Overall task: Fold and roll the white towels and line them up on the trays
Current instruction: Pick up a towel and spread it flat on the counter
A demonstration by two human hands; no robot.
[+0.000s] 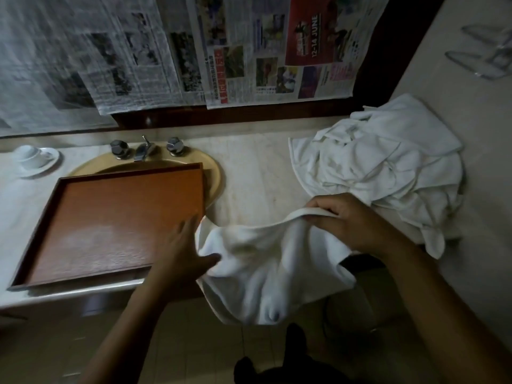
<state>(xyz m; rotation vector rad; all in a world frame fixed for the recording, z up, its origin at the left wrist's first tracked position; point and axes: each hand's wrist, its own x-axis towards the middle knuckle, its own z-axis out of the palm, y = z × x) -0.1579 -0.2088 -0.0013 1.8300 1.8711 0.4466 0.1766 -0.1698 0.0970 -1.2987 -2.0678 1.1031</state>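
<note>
Worked at marble surface (257, 167) below newspaper (249, 51): tray (119, 217) over sink (216, 176), towel heap (388, 167) right. Pinched towel (263, 259) with right fingers (324, 206), left fingers (191, 223) spread.

Pinches the edge of a white towel (260, 261) with the right hand (352, 223), right of the tray (110, 217); touches it with the left hand (185, 250) beside the tray's rim.

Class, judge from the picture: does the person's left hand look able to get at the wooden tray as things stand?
Probably yes. The left hand lies at the right edge of the wooden tray, fingers straight, nothing between them; only its thumb touches the towel.
</note>
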